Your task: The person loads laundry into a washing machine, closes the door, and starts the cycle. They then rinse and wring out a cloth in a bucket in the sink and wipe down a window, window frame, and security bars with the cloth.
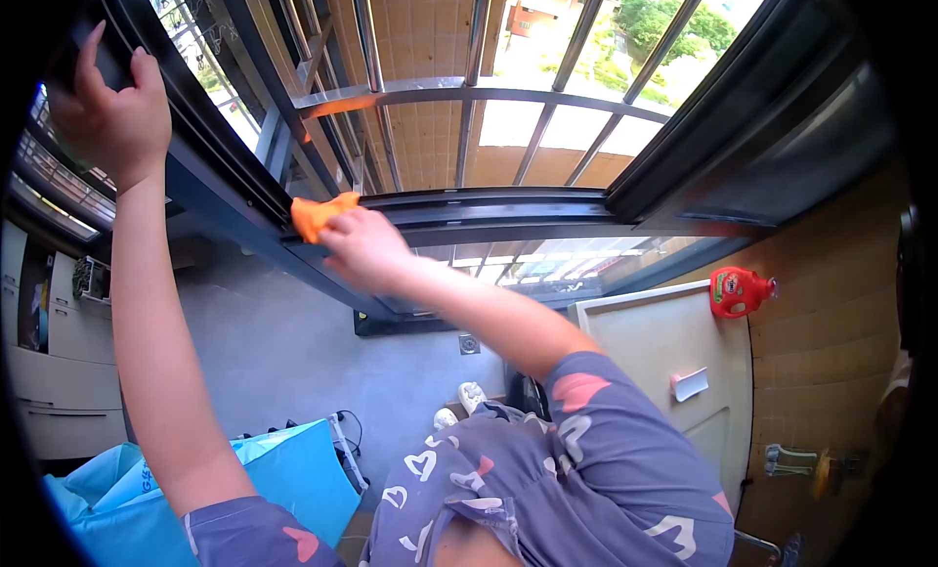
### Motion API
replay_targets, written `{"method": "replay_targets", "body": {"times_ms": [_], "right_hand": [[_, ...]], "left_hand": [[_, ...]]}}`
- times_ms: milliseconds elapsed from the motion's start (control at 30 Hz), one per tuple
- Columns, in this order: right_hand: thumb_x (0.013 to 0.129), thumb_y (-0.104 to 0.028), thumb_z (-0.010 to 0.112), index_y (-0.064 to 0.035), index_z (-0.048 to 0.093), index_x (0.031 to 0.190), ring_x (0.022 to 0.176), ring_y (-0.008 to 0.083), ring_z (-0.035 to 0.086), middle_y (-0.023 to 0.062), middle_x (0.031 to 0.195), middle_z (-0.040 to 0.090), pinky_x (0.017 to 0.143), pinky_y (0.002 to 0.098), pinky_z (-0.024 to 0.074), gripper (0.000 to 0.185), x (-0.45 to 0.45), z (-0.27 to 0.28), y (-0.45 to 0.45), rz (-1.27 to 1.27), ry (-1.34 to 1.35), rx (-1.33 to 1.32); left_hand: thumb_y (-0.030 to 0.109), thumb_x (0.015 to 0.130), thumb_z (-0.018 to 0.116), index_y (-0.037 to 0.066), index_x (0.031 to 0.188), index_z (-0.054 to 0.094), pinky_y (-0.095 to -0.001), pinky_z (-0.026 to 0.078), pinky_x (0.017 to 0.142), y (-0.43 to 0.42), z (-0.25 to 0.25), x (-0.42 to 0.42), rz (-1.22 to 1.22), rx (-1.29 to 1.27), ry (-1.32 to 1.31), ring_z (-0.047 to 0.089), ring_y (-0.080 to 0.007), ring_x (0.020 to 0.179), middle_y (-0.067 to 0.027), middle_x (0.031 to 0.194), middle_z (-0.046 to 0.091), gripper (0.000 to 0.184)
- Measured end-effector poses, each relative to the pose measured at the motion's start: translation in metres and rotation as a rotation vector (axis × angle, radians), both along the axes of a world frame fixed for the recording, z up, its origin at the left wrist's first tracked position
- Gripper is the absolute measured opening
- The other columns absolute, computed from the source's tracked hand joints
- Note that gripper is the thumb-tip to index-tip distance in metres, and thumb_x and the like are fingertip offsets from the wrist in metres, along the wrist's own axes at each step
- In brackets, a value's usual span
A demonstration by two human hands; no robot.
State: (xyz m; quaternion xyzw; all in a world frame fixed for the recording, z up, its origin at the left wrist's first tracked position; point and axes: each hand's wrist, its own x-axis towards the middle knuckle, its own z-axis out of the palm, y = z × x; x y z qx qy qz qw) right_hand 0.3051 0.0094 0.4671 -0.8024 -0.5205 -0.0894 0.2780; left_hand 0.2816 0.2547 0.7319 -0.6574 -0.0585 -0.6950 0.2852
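Observation:
My right hand (366,249) pinches an orange cloth (322,215) against the corner of the dark window frame (518,212), where the bottom track meets the upright side. The cloth is bunched up, partly covered by my fingers. At the upper left, my left hand (117,117) is raised beside the dark upright frame (195,127). Two of its digits stretch out apart and appear to rest against the frame; the other fingers are dark and hard to make out. I see nothing held in it.
Metal bars (474,39) stand outside the opening. Below right is a pale washboard-like counter (645,323) with a red detergent bottle (735,293) and a small pink-and-white object (690,383). A blue bag (303,469) is at lower left; cabinets (73,371) line the left.

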Motion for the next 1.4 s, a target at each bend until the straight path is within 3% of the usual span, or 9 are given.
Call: {"method": "replay_targets", "body": {"times_ms": [67, 300, 533, 700, 767, 867, 1167, 1200, 1400], "right_hand": [[0.083, -0.036, 0.069, -0.0087, 0.068, 0.106, 0.112, 0.0269, 0.052, 0.0066, 0.105, 0.06, 0.098, 0.0426, 0.0399, 0.036, -0.011, -0.003, 0.012, -0.03, -0.194, 0.029], [0.087, -0.046, 0.064, -0.0093, 0.074, 0.095, 0.111, 0.0259, 0.051, 0.0075, 0.106, 0.06, 0.096, 0.0444, 0.035, 0.039, -0.004, 0.033, -0.001, -0.138, -0.146, -0.24], [0.092, -0.064, 0.05, -0.0119, 0.076, 0.096, 0.113, 0.0229, 0.053, 0.0083, 0.107, 0.063, 0.098, 0.0447, 0.0316, 0.058, 0.04, 0.053, -0.194, -0.354, -0.134, -0.557], [0.089, -0.07, 0.049, -0.0061, 0.076, 0.103, 0.123, 0.028, 0.046, 0.0097, 0.113, 0.063, 0.115, 0.0537, 0.0154, 0.07, 0.063, 0.064, -0.33, -0.444, -0.57, -0.779], [0.088, -0.07, 0.05, -0.0044, 0.075, 0.103, 0.119, 0.0287, 0.049, 0.0113, 0.114, 0.062, 0.112, 0.047, 0.0257, 0.072, 0.056, 0.063, -0.319, -0.484, -0.594, -0.836], [0.091, -0.064, 0.051, -0.0044, 0.075, 0.105, 0.104, 0.0293, 0.057, 0.015, 0.11, 0.063, 0.09, 0.0395, 0.0441, 0.066, 0.058, 0.067, -0.286, -0.656, -0.091, -0.742], [0.088, -0.035, 0.062, 0.0019, 0.071, 0.09, 0.106, 0.0318, 0.055, 0.0162, 0.109, 0.058, 0.093, 0.0429, 0.0439, 0.038, 0.024, 0.041, -0.091, -0.084, 0.052, -0.305], [0.086, -0.032, 0.062, 0.002, 0.071, 0.09, 0.107, 0.0322, 0.055, 0.0161, 0.11, 0.058, 0.093, 0.043, 0.0439, 0.036, 0.02, 0.033, -0.06, -0.024, 0.017, -0.237], [0.084, -0.027, 0.062, 0.0004, 0.068, 0.112, 0.117, 0.033, 0.051, 0.0157, 0.119, 0.057, 0.102, 0.0436, 0.0403, 0.039, 0.011, 0.024, 0.067, 0.238, 0.03, -0.204]], "left_hand": [[0.034, 0.081, 0.076, 0.028, 0.127, 0.055, -0.0409, 0.052, 0.078, 0.005, 0.005, 0.001, -0.02, 0.069, -0.011, 0.058, -0.0323, 0.1, -0.0154, 0.111, 0.059, 0.05], [0.027, 0.079, 0.08, 0.024, 0.123, 0.059, -0.0412, 0.052, 0.083, 0.002, 0.009, -0.002, -0.048, 0.12, 0.027, 0.06, -0.0331, 0.104, -0.0127, 0.115, 0.061, 0.048], [0.027, 0.081, 0.078, 0.023, 0.122, 0.061, -0.0354, 0.057, 0.078, -0.004, 0.012, -0.004, -0.077, 0.163, 0.045, 0.067, -0.0279, 0.101, -0.0083, 0.113, 0.068, 0.045], [0.029, 0.081, 0.078, 0.024, 0.121, 0.062, -0.0363, 0.056, 0.076, -0.024, 0.006, -0.003, -0.049, 0.091, -0.041, 0.067, -0.0288, 0.098, -0.0081, 0.111, 0.068, 0.043], [0.03, 0.081, 0.078, 0.026, 0.12, 0.062, -0.0377, 0.056, 0.074, -0.009, 0.005, 0.0, -0.047, 0.098, -0.051, 0.067, -0.0301, 0.095, -0.0083, 0.109, 0.068, 0.043], [0.032, 0.079, 0.079, 0.028, 0.121, 0.06, -0.0416, 0.052, 0.077, 0.004, 0.004, 0.005, -0.049, 0.107, -0.022, 0.062, -0.0331, 0.097, -0.0124, 0.111, 0.062, 0.046], [0.029, 0.079, 0.077, 0.024, 0.122, 0.055, -0.0456, 0.047, 0.091, -0.009, -0.002, 0.006, -0.194, 0.049, -0.023, 0.05, -0.037, 0.116, -0.0188, 0.125, 0.05, 0.049], [-0.002, 0.076, 0.065, 0.008, 0.133, 0.05, -0.0512, 0.029, 0.113, -0.045, -0.009, 0.002, -0.124, -0.13, -0.023, 0.035, -0.044, 0.136, -0.0182, 0.135, 0.049, 0.059], [-0.003, 0.076, 0.063, 0.008, 0.129, 0.051, -0.0501, 0.029, 0.113, -0.036, -0.009, 0.004, -0.164, -0.069, -0.044, 0.037, -0.0426, 0.132, -0.0151, 0.128, 0.053, 0.055]]}}
